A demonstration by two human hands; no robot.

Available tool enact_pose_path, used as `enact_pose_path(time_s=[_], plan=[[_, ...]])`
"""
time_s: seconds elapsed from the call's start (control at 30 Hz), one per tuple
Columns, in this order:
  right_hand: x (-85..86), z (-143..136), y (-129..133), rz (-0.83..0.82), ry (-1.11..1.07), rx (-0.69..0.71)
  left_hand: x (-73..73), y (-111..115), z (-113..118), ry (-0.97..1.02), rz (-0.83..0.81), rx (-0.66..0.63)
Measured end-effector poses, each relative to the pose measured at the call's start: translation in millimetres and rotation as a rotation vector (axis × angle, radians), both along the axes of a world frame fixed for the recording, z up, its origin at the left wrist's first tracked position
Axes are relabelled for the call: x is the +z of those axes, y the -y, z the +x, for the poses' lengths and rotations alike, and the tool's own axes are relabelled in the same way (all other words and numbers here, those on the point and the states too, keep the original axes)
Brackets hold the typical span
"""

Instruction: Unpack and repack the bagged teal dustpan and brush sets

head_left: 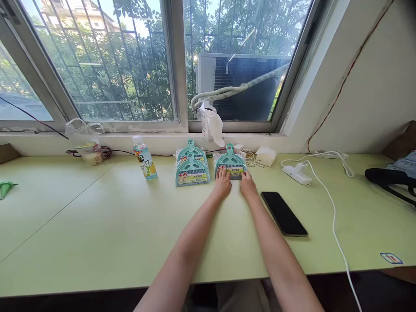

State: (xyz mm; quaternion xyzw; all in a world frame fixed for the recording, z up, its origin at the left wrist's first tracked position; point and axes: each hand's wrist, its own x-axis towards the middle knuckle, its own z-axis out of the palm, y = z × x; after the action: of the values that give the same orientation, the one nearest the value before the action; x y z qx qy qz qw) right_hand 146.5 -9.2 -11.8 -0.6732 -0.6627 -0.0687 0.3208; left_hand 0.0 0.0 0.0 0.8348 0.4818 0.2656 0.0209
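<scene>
A packaged green dustpan-and-brush set (230, 161) lies near the back of the light green table (130, 242). At its lower left edge is my left hand (222, 183), its fingers resting on the wrapping. My right hand (248, 185) touches the lower right corner, fingers bent together around the edge. Just to the left, two more wrapped sets overlap, a front one (192, 171) and one behind it (191, 149). Whether the wrapping is pinched by my left fingers is hard to make out.
A drink bottle (145, 159) and a plastic bag with a cup (87, 149) stand at the left. To the right are a black phone (284, 214), a white power strip (297, 174) with cable, and a small white box (265, 156). A paper packet (209, 123) leans by the window.
</scene>
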Motion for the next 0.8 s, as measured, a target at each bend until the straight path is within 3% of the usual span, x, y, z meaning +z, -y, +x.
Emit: enact_pose_path(time_s=[0.17, 0.27, 0.33, 0.43, 0.57, 0.63, 0.7, 0.8], plan=[[1.5, -4.1, 6.8, 0.006, 0.011, 0.005, 14.3, 25.7, -11.8, -0.022, 0.156, -0.094], [8.8, -5.6, 14.4, 0.039, 0.034, 0.019, 25.9, 51.2, -35.4, 0.096, 0.219, 0.008], [15.5, -9.4, 20.5, 0.079, 0.056, 0.014, 30.8, 64.7, -65.5, 0.213, 0.237, 0.134], [22.4, -28.8, 30.3, 0.118, 0.068, 0.069, 31.9, 75.5, -134.1, 0.356, 0.256, 0.323], [16.8, -85.9, 39.4, 0.021, -0.127, 0.211, 27.8, 76.8, -239.4, 0.428, 0.247, 0.531], [10.4, -118.6, 38.3, -0.040, -0.231, 0.189, 25.7, 74.1, -277.4, 0.443, 0.200, 0.570], [5.8, -145.6, 32.8, -0.040, -0.318, 0.145, 23.8, 70.3, -297.9, 0.493, 0.130, 0.610], [5.3, -169.7, 21.4, -0.045, -0.527, 0.039, 21.6, 64.3, -300.9, 0.578, 0.005, 0.575]])
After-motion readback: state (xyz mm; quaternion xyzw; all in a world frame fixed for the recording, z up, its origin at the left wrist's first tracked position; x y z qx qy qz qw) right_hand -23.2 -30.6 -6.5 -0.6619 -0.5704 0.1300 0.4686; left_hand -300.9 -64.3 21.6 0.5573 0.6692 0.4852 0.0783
